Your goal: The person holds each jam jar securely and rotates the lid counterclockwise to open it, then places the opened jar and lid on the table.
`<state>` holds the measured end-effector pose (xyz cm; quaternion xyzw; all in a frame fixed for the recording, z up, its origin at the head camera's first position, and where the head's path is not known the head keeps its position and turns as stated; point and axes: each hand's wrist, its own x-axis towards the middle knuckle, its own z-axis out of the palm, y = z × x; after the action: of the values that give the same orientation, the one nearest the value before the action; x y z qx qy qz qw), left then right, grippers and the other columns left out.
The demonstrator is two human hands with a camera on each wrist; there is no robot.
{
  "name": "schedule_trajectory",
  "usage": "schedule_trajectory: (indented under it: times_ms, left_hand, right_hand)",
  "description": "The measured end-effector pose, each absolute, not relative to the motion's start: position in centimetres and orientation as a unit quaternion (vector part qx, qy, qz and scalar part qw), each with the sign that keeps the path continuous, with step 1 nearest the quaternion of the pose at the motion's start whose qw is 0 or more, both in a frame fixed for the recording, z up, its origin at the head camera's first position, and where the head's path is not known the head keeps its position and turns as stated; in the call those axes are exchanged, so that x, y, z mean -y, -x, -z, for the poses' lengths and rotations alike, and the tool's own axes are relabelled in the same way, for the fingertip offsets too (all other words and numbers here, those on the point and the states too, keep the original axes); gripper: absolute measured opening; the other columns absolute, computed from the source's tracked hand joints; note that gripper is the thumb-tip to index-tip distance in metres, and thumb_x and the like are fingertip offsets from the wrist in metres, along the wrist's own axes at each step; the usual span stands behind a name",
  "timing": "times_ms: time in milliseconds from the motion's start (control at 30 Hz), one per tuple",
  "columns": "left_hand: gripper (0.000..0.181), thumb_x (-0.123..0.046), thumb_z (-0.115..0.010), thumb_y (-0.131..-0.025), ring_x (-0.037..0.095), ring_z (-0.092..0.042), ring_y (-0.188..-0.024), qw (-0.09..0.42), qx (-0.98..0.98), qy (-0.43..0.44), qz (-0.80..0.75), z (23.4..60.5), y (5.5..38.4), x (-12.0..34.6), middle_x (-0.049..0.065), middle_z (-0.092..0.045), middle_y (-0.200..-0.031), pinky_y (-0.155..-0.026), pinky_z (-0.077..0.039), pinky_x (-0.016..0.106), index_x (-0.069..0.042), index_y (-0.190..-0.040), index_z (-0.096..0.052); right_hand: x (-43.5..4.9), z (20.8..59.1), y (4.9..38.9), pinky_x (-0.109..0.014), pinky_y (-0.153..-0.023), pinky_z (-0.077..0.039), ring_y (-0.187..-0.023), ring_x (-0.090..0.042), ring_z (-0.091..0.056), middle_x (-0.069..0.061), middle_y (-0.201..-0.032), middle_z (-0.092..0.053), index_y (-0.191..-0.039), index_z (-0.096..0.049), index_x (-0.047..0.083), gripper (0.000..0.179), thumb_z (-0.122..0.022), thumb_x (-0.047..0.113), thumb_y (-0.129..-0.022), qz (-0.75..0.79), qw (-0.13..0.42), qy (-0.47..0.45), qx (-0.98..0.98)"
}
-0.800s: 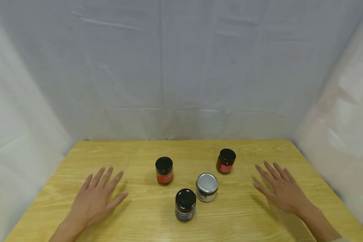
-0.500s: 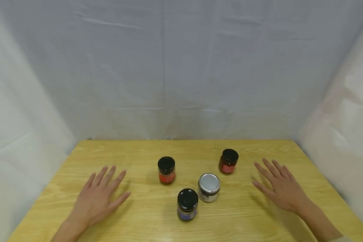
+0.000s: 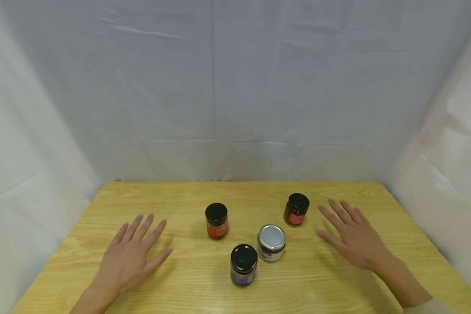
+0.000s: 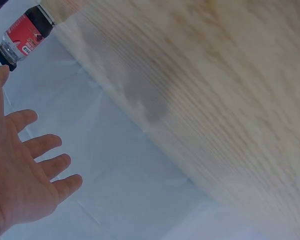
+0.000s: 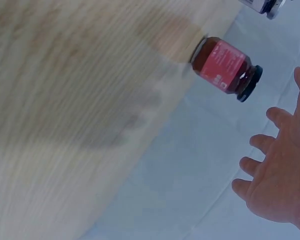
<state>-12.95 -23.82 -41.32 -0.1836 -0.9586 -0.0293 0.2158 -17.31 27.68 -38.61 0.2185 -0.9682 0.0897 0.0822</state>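
Observation:
Several small jars stand upright on a wooden table. One with a black lid and an orange-red label, the left jar (image 3: 216,220), is nearest my left hand (image 3: 130,257), which hovers with fingers spread and holds nothing. At the back right is a dark jar with a pink-red label (image 3: 296,209); my right hand (image 3: 353,237) hovers just right of it, fingers spread, holding nothing. A silver-lidded jar (image 3: 271,243) sits in the middle, close beside a front jar with a black lid and purple label (image 3: 243,264). In the right wrist view, the pink-red-labelled jar (image 5: 223,67) shows beyond my fingertips.
The wooden table (image 3: 161,288) reaches back to a hanging grey-white sheet (image 3: 235,87). White sheets also enclose the left side (image 3: 27,144) and the right side (image 3: 451,144). Both hands cast soft shadows on the tabletop.
My right hand has moved left and slightly away from me, closer to the pink-red-labelled jar. My left hand has barely shifted. The jars stay in place while the head view drifts slightly.

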Motion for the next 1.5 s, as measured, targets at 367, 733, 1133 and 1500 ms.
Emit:
schedule_trajectory:
  times_ms: [367,733,1133,1500]
  left_hand:
    - [0.067,-0.059,-0.054,-0.088,0.039,-0.035,-0.132,0.219,0.956,0.191,0.031,40.8,13.0,23.2,0.018,-0.043,-0.142,-0.109,-0.02,0.054,-0.016,-0.14,-0.051]
    - [0.067,-0.059,-0.053,-0.089,0.038,-0.033,-0.133,0.198,0.961,0.189,0.035,40.5,13.2,22.5,0.017,-0.041,-0.144,-0.105,-0.025,0.056,-0.017,-0.141,-0.05]
    - [0.066,-0.058,-0.052,-0.09,0.037,-0.031,-0.135,0.194,0.96,0.196,0.045,40.4,13.7,21.8,0.016,-0.04,-0.146,-0.107,-0.023,0.054,-0.016,-0.141,-0.049]
    - [0.064,-0.056,-0.053,-0.091,0.039,-0.034,-0.133,0.188,0.961,0.198,0.042,40.3,13.9,21.8,0.018,-0.041,-0.144,-0.105,-0.027,0.056,-0.014,-0.14,-0.051]
  right_hand:
    - [-25.7,37.6,18.1,-0.055,-0.111,-0.007,-0.142,-0.036,-0.009,-0.011,-0.157,-0.017,-0.152,-0.027,0.02,0.064,-0.043,0.052,-0.098,-0.078,0.09,-0.241,0.963]
    - [-23.4,37.3,19.2,-0.057,-0.109,-0.01,-0.142,-0.037,-0.01,-0.011,-0.157,-0.018,-0.152,-0.027,0.022,0.065,-0.04,0.055,-0.097,-0.086,0.081,-0.253,0.96]
    - [-22.1,36.6,20.3,-0.056,-0.11,-0.012,-0.142,-0.036,-0.013,-0.012,-0.156,-0.02,-0.151,-0.03,0.022,0.068,-0.039,0.06,-0.095,-0.07,0.073,-0.268,0.958]
    - [-20.4,36.4,21.3,-0.052,-0.111,-0.014,-0.141,-0.035,-0.015,-0.013,-0.155,-0.022,-0.151,-0.03,0.018,0.065,-0.04,0.054,-0.098,-0.077,0.059,-0.316,0.944]
